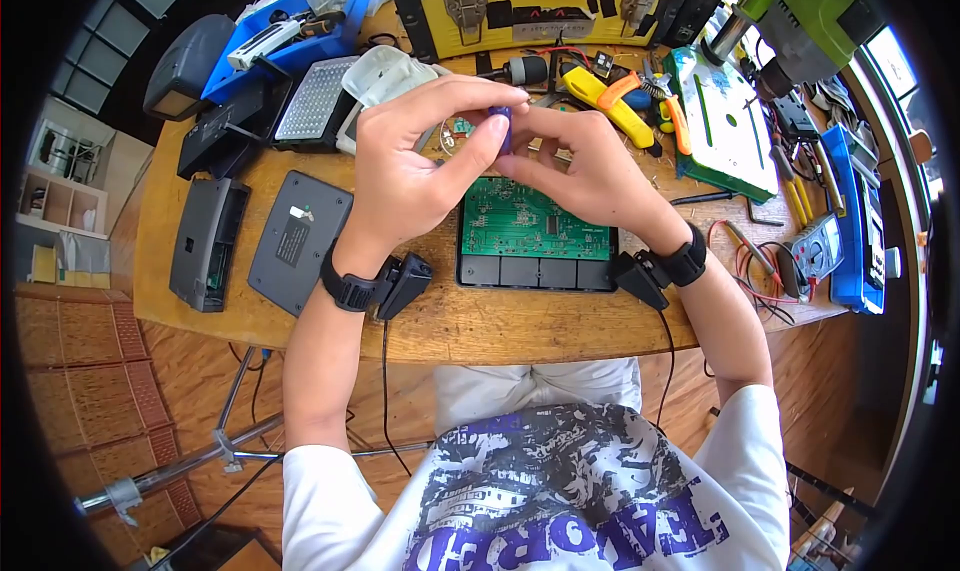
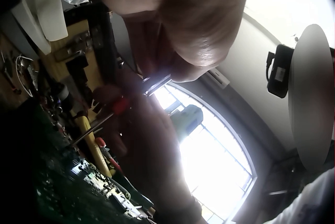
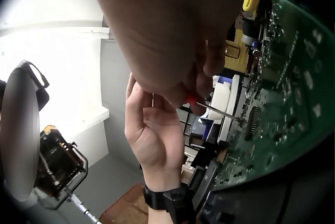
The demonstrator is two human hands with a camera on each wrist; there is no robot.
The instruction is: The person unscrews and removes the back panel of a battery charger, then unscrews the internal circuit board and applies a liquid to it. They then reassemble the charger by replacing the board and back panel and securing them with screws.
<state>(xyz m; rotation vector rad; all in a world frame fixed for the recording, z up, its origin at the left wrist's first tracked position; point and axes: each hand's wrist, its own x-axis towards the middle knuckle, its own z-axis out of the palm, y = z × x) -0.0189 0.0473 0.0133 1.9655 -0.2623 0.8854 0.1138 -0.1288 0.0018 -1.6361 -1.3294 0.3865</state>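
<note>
Both hands meet over the far part of a green circuit board (image 1: 500, 233) lying in a black casing. Between them is a screwdriver with a purple-blue handle (image 1: 504, 131), a red collar (image 3: 191, 100) and a thin metal shaft (image 3: 220, 111). My left hand (image 1: 415, 171) pinches the upper handle between thumb and fingers. Lower down, around the red collar, my right hand (image 1: 595, 166) holds it with curled fingers. The shaft slants down toward the board in both wrist views, its tip overlapping the board there. In the head view the hands hide the shaft.
A dark back cover (image 1: 298, 236) and a dark device (image 1: 208, 243) lie at left. Yellow cutters (image 1: 607, 106) and a black-and-yellow toolbox (image 1: 540, 21) stand behind. On the right are a green drill press (image 1: 810, 21), a multimeter (image 1: 818, 246) with leads and a blue tray (image 1: 858, 281).
</note>
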